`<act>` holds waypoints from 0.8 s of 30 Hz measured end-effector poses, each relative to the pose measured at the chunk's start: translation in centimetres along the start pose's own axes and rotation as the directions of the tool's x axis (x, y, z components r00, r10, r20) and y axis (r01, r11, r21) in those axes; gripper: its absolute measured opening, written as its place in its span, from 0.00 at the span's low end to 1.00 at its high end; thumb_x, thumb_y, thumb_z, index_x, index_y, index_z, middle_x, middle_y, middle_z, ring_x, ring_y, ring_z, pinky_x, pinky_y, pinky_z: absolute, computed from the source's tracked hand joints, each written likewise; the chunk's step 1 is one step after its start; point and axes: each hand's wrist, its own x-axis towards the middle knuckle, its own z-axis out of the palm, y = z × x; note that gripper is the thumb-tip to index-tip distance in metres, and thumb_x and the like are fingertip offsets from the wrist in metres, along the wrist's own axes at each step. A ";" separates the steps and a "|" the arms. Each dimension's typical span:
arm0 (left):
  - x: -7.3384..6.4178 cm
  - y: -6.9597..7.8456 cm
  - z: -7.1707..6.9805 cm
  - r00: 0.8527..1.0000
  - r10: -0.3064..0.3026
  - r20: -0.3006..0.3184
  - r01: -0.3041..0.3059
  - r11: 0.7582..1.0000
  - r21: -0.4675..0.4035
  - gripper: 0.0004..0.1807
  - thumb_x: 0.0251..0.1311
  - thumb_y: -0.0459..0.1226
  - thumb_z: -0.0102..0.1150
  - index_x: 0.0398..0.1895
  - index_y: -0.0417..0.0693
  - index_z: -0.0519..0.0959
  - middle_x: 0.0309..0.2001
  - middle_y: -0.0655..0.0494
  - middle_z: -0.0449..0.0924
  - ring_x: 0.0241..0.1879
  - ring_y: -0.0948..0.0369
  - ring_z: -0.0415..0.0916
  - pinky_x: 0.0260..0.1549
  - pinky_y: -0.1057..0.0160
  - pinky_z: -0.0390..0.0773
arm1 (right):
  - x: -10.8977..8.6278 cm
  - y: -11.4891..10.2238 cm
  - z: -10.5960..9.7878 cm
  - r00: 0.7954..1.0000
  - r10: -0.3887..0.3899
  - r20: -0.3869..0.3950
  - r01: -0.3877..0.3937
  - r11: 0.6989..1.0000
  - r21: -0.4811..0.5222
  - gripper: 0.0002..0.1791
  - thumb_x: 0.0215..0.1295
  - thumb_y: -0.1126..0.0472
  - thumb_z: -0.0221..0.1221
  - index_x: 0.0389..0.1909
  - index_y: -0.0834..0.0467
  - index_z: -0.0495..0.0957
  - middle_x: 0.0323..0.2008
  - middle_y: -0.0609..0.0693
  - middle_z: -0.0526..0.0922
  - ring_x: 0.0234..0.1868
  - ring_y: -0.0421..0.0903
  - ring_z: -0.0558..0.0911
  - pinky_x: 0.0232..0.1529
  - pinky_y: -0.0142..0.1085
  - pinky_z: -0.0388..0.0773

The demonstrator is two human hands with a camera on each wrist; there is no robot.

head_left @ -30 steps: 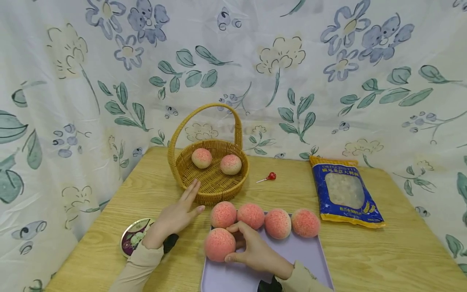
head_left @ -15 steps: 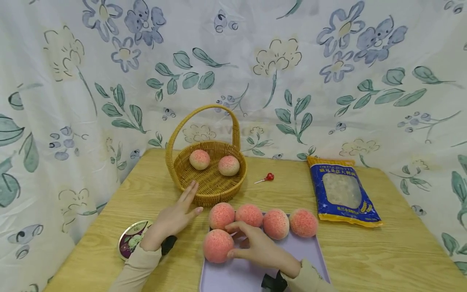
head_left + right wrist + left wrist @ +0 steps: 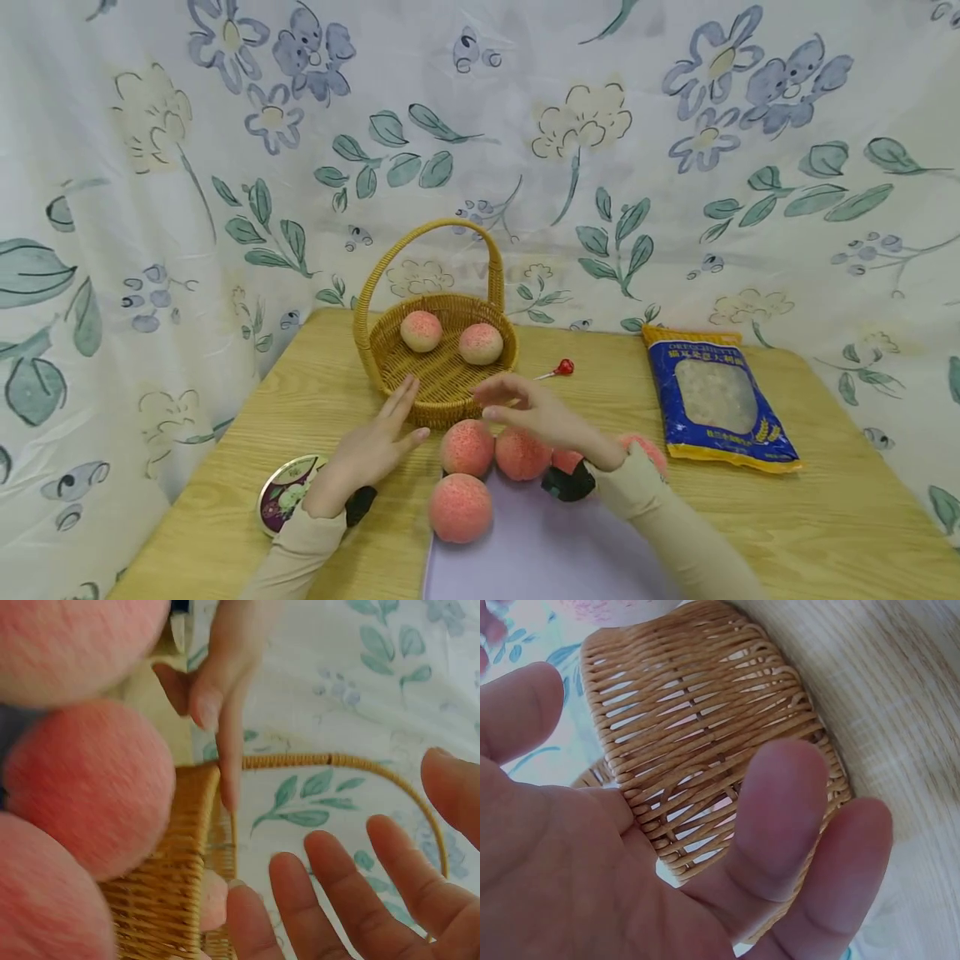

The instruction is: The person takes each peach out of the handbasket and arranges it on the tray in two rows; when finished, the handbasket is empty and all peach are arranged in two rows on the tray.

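Note:
The left hand [image 3: 375,446] lies with straight fingers at the front-left rim of a wicker basket [image 3: 431,414]. Its fingers overlap the woven wall [image 3: 697,712] in the left wrist view, thumb standing apart. Two pale pink peaches, one left [image 3: 421,331] and one right [image 3: 481,343], sit inside the basket. Empty and with fingers extended, the right hand [image 3: 536,412] is raised over the back row of peaches, fingertips near the basket's front rim. A lilac tray [image 3: 547,542] bears that row, partly hidden by the right arm, plus a pink peach [image 3: 461,508] at its left edge.
Behind the right hand lies a red lollipop [image 3: 564,367]. A blue and yellow pasta bag [image 3: 716,400] is at the back right of the wooden table [image 3: 810,533]. Beside the left forearm sits a round tin [image 3: 285,492]. A floral curtain [image 3: 510,150] hangs behind.
The right hand has left the peach at the tray's left edge and moved up towards the basket, empty. That peach stays in place. The left hand keeps its place at the basket.

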 end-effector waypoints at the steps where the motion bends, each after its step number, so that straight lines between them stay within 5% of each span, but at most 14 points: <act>1: 0.0 0.0 0.0 1.000 -0.002 -0.002 0.002 1.000 0.001 0.40 0.72 0.52 0.45 0.78 0.52 0.41 0.79 0.53 0.38 0.59 0.36 0.72 0.41 0.39 0.78 | 0.8 0.0 -0.3 1.000 0.001 -0.027 -0.001 1.000 -0.008 0.20 0.70 0.59 0.56 0.59 0.63 0.73 0.56 0.61 0.79 0.57 0.55 0.78 0.55 0.41 0.76; 10: -0.4 0.1 -0.2 1.000 0.007 -0.018 -0.007 1.000 -0.005 0.40 0.71 0.51 0.46 0.78 0.49 0.43 0.79 0.51 0.42 0.58 0.37 0.73 0.42 0.40 0.77 | 7.3 0.4 -1.5 0.989 0.061 -0.138 -0.049 0.994 0.094 0.23 0.73 0.59 0.52 0.66 0.60 0.67 0.64 0.60 0.72 0.63 0.57 0.74 0.57 0.49 0.76; 13: -0.7 0.0 -0.4 1.000 -0.005 -0.017 0.005 1.000 -0.012 0.40 0.71 0.52 0.45 0.78 0.50 0.42 0.79 0.52 0.41 0.59 0.37 0.73 0.45 0.39 0.77 | 9.7 0.5 -1.2 0.978 0.098 -0.186 -0.089 0.994 0.057 0.25 0.73 0.55 0.53 0.68 0.55 0.66 0.66 0.57 0.71 0.65 0.55 0.72 0.62 0.50 0.72; 19: -0.7 -0.1 -0.3 1.000 -0.017 -0.023 0.017 1.000 -0.007 0.39 0.71 0.52 0.46 0.78 0.51 0.44 0.79 0.53 0.43 0.58 0.37 0.73 0.45 0.39 0.77 | 13.9 0.6 -0.8 0.940 0.133 -0.313 -0.161 0.985 -0.067 0.33 0.71 0.47 0.54 0.72 0.54 0.60 0.72 0.56 0.62 0.72 0.58 0.63 0.69 0.52 0.63; 24: -0.3 0.5 -0.1 0.999 -0.009 -0.040 0.010 1.000 0.012 0.39 0.71 0.50 0.48 0.78 0.49 0.46 0.79 0.54 0.43 0.59 0.40 0.73 0.41 0.42 0.79 | 15.9 1.5 -0.4 0.895 0.248 -0.370 -0.254 0.967 0.033 0.38 0.70 0.42 0.53 0.75 0.51 0.52 0.76 0.56 0.53 0.75 0.58 0.57 0.70 0.55 0.60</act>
